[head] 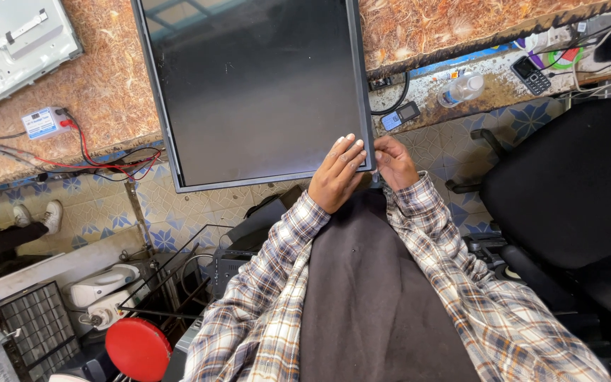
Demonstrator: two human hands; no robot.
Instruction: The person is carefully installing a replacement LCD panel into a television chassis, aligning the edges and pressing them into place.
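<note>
Sleeves of a plaid shirt run up from the bottom edge of the view, over a dark brown garment, to two hands that meet at the near right corner of a monitor (256, 88). Left hand (339, 177) lies flat on the dark screen at that corner, fingers stretched out and close together, the tips at the right bezel; it presses rather than grips. Right hand (392, 161) is curled round the outside of the same corner, fingers bent against the frame's edge, and the thumb is hidden, so how firmly it holds I cannot tell. The two hands are just beside each other, almost touching.

The monitor lies face up, its far part on the chipboard worktop (107, 92) and its near edge jutting past the worktop's near edge, above a tiled floor (100, 205). Near the person's left, low down, stand a red round stool (138, 348), a wire rack (178, 262) and a white device (100, 286). A black office chair (574, 191) stands at the right.

On the worktop's left part sit a small white meter (44, 122) with red and black leads (107, 161) trailing toward the near edge, and at the far left corner a bare metal panel back (12, 42). Right of the monitor, on a lower ledge, lie a clear plastic bottle (461, 88) on its side, a black keypad phone (532, 74) and a small dark gadget (401, 114). Another person's white shoes (37, 214) show at the left edge.
</note>
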